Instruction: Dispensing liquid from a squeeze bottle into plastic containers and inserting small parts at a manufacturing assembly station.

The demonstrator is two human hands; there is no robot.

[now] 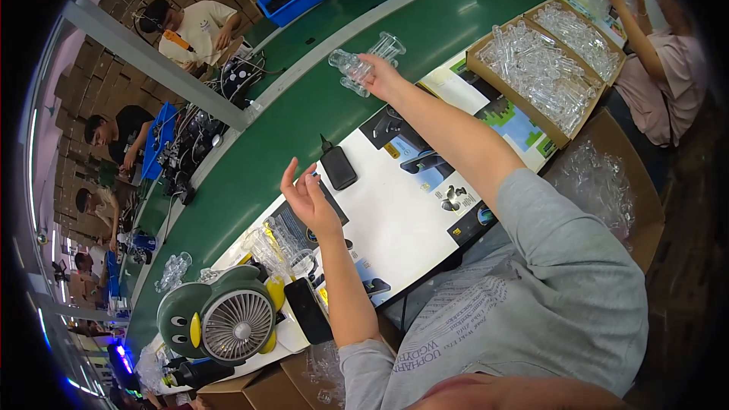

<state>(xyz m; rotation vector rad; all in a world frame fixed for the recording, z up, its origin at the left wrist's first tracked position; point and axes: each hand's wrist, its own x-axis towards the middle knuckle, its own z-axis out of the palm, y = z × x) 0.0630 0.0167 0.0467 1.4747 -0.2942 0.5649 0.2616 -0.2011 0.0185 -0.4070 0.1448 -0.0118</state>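
Over the green surface [304, 106], my right hand [377, 80] is closed around clear plastic tube-like pieces [348, 64] with flared ends. Another similar clear piece [389, 45] sits just beyond the fingers; whether it is held or lying there I cannot tell. My left hand [315, 203] is raised over the printed white sheet [380, 197], its fingers curled and apart, with nothing in it. Beside it lies a small black box-shaped device [338, 167] with a short plug-like tip.
Cardboard trays of clear plastic pieces [531, 68] stand at the right, above an open carton [607, 182]. At the lower left are a green animal-faced fan [228, 319], a black phone [307, 311] and bagged clear parts [277, 247]. Co-workers sit across and at right; blue bins [292, 0] stand far off.
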